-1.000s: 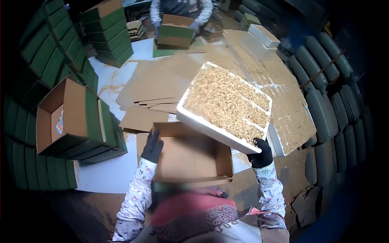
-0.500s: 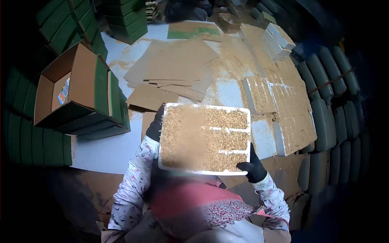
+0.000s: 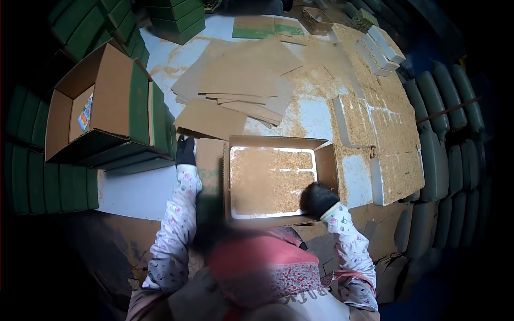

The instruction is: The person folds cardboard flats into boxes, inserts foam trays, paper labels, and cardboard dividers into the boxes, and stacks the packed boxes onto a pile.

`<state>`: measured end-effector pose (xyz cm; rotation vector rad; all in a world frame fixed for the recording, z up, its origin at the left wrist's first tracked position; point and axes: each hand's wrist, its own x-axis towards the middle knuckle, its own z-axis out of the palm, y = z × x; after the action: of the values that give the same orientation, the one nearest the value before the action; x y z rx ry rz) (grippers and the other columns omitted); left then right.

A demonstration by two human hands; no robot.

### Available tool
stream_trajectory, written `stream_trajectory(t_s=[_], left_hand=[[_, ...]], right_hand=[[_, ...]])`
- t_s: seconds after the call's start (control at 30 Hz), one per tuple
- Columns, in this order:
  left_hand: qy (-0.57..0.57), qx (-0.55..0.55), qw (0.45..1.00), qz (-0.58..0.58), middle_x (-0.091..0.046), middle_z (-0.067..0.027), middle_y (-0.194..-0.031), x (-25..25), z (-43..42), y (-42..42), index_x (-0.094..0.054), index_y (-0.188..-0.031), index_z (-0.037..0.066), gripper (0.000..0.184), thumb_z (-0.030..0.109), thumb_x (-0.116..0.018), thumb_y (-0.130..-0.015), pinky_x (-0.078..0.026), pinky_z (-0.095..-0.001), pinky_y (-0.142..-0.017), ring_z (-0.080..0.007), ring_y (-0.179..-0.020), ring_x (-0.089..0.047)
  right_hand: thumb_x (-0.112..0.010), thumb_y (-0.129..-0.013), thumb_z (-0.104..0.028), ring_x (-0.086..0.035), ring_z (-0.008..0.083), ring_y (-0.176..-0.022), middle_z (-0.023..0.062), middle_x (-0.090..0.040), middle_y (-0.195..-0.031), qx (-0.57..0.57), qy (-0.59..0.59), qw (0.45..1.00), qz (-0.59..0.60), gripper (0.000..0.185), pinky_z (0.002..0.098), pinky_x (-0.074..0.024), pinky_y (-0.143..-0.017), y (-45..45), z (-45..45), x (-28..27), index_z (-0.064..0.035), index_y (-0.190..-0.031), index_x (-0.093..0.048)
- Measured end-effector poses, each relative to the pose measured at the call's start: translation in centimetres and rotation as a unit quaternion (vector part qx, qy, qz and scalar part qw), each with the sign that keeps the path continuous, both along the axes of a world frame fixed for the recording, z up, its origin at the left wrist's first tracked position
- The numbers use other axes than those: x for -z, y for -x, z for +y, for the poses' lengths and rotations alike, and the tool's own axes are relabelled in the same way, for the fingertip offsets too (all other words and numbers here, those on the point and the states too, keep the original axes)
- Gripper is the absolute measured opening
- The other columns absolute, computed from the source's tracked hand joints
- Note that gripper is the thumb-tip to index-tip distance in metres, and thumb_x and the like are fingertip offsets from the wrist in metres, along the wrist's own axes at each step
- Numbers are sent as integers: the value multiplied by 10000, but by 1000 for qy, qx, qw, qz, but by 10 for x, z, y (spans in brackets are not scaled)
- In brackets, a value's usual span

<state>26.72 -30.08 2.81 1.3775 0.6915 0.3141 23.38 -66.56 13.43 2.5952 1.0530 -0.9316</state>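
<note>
A white tray (image 3: pixel 251 215) full of loose tan flakes, with white dividers showing through, sits inside an open cardboard box (image 3: pixel 278 141) in front of me. My right hand (image 3: pixel 319 199), in a black glove, is at the tray's right edge inside the box; its fingers are blurred. My left hand (image 3: pixel 186 151), also black-gloved, is out to the left beside the box's side flap (image 3: pixel 210 160). Two of its fingertips point away from me and stand apart, and I see nothing between them.
Flat cardboard sheets (image 3: pixel 241 69) lie on the white table. At left, an open box (image 3: pixel 99 101) rests on green boxes. More flake-filled trays (image 3: pixel 393 144) spread along the right side, beside stacked grey-green bags (image 3: pixel 436 101). White blocks (image 3: pixel 383 48) stand at the back right.
The tray, held up by both hands before, is now down inside the cardboard box. My left hand has come off it and moved left; the right remains at its edge.
</note>
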Motion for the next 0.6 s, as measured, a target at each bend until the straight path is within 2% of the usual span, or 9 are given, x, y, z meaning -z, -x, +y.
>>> stream_trajectory(t_s=[0.03, 0.13, 0.17, 0.2, 0.27, 0.33, 0.47, 0.53, 0.6], left_hand=[[-269, 69, 954, 113, -507, -139, -1075, 31, 23, -17, -359, -1202, 52, 455, 255, -471, -811, -418, -323, -753, -246, -901, -526], [-624, 256, 691, 261, -571, -180, -903, 58, 55, -44, -466, -1097, -2, 503, 386, -499, -778, -431, -345, -688, -272, -797, -562], [-385, 175, 853, 304, -576, -170, -905, 85, 69, -66, -463, -1100, -3, 525, 410, -495, -778, -432, -351, -682, -277, -804, -560], [-111, 87, 932, 335, -582, -160, -908, 109, 77, -86, -461, -1103, -5, 547, 434, -491, -777, -433, -356, -676, -281, -811, -558], [-110, 86, 956, 259, -538, -145, -1041, 106, 64, -85, -443, -1121, -4, 550, 440, -456, -797, -430, -350, -695, -267, -842, -544], [-158, 48, 969, 185, -549, -134, -993, 104, 69, -90, -462, -1089, -9, 506, 405, -472, -798, -435, -341, -666, -251, -814, -545], [-232, -56, 971, 14, -570, -114, -896, 86, 89, -108, -501, -1023, -19, 418, 333, -504, -799, -444, -324, -608, -219, -756, -548], [-346, -140, 927, -38, -568, -122, -897, 12, 65, -103, -492, -1015, -34, 399, 312, -477, -818, -441, -319, -629, -245, -755, -541], [-275, -49, 942, -185, -535, -147, -955, -114, -37, -61, -443, -1080, -40, 440, 333, -443, -847, -436, -312, -682, -227, -808, -513]], right_hand=[[-500, -670, -211, -585, 293, -616, 153, -585, -661, 44, -33, 998, 33, 180, 370, -476, -577, -8, -5, 29, -70, -636, -606], [-505, -696, -236, -588, 290, -614, 143, -590, -669, 104, -122, 982, -96, 194, 366, -477, -568, -2, 13, -8, -70, -731, -600], [-526, -721, -232, -586, 288, -605, 142, -589, -670, 164, -150, 968, -116, 205, 375, -470, -546, -2, 13, -42, -70, -817, -607], [-556, -731, -187, -573, 282, -556, 140, -581, -636, 204, -396, 869, -215, 205, 357, -459, -514, -1, 7, -53, -63, -888, -603], [-566, -742, -99, -562, 184, -544, 96, -594, -667, 392, -506, 735, -226, 235, 271, -441, -528, -8, -25, -56, -28, -966, -570], [-560, -737, -78, -577, 178, -668, 99, -597, -795, 417, -462, 691, -368, 234, 259, -444, -585, -27, -65, -31, -38, -967, -567], [-636, -644, -215, -512, 275, -868, 106, -540, -938, 545, -191, 775, -257, 370, 364, -421, -760, -32, -104, 70, -101, -988, -560], [-578, -605, -353, -516, 273, -797, 131, -521, -843, 532, -104, 805, -242, 363, 362, -426, -709, -28, -106, 112, -102, -865, -540], [-600, -603, -347, -492, 266, -851, 124, -494, -892, 562, -100, 791, -219, 402, 357, -412, -735, -23, -99, 123, -84, -890, -500]])
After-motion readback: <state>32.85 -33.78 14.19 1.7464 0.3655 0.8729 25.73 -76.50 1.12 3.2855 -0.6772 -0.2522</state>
